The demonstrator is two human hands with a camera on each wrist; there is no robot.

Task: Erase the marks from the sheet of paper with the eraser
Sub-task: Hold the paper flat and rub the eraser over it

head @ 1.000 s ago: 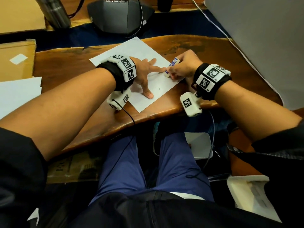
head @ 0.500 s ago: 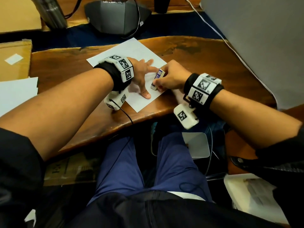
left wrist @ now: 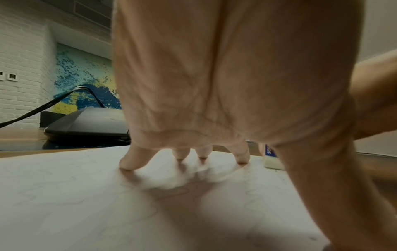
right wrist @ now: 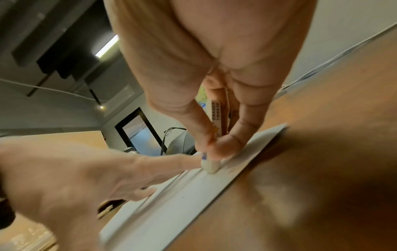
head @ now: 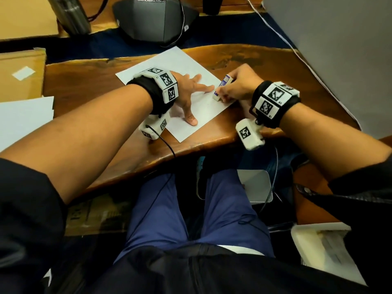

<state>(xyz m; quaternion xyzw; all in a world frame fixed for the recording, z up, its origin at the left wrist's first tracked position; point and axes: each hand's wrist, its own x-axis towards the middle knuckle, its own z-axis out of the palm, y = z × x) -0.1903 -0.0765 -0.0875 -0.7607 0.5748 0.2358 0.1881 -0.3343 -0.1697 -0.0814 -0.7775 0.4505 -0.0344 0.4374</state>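
A white sheet of paper (head: 169, 66) lies on the wooden table (head: 80, 85); faint pencil squiggles show on the sheet of paper (left wrist: 64, 195) in the left wrist view. My left hand (head: 188, 96) lies spread on the sheet, fingertips (left wrist: 128, 164) pressing it flat. My right hand (head: 235, 88) pinches a white eraser (head: 220, 90) in a blue-printed sleeve, its tip down on the paper near the sheet's right edge, just beyond my left index finger. The eraser (right wrist: 210, 164) touches the paper (right wrist: 171, 203) between my thumb and finger. The eraser (left wrist: 271, 159) stands upright behind my left hand.
A dark grey device (head: 154, 18) with cables sits beyond the table, beside a metal flask (head: 70, 15). A cardboard box (head: 19, 75) and loose white sheets (head: 23, 117) lie at the left. A grey panel (head: 339, 49) stands at the right. My legs are under the table's near edge (head: 191, 149).
My right hand with the eraser slid toward me half a second ago and has now moved back away and to the right on the sheet. The left hand stays pressed on the paper.
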